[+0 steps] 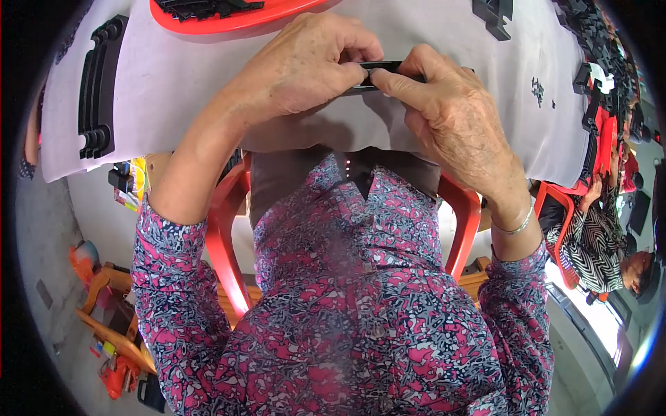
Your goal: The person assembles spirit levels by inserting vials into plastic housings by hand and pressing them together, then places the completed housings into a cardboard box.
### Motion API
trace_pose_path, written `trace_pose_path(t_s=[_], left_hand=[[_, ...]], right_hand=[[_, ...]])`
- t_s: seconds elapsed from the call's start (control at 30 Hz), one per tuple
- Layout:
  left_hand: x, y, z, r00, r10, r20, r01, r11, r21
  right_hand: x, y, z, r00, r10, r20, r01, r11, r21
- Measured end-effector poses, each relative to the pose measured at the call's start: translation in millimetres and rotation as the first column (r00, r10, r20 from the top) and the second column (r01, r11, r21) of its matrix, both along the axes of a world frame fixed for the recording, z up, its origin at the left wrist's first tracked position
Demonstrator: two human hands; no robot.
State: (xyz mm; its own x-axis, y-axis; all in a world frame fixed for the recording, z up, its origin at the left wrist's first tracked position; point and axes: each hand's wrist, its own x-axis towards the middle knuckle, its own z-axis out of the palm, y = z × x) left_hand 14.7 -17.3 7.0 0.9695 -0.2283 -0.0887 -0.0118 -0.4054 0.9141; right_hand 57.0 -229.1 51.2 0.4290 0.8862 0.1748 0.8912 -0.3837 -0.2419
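Grey cloth-covered worktable carries stacked black plastic parts; left hand and right hand pinch a slim black plastic strip from both ends, steadying it above the near edge.

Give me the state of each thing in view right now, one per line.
Small black plastic part: pinched between both hands above the grey table cover.
Left hand: closed on the part.
Right hand: closed on the part.
Red plastic tray: holding black parts.
Stacked black plastic handles: lying flat, untouched.
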Motion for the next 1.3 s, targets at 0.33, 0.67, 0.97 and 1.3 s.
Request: trace_pose_path(t_s=[0.33,0.67,0.97,1.3], left_hand=[[-3,-1,2,1.0,0.026,0.011,-0.025,0.998,-0.063],[-3,-4,-3,0.995,0.059,0.078,-0.054,0.996,-0.065],[-4,-5,4,0.998,0.058,0.014,-0.058,0.998,0.019],[-9,-8,3,0.991,0.097,0.088,-0.098,0.995,0.001]], right_hand=[[7,-3,9,0.992,0.033,-0.122,-0.045,0.994,-0.097],[9,-5,4,0.989,0.043,-0.144,-0.052,0.997,-0.064],[16,-6,4,0.979,0.125,-0.164,-0.129,0.991,-0.016],[18,-3,7,0.972,0.148,-0.183,-0.159,0.986,-0.047]])
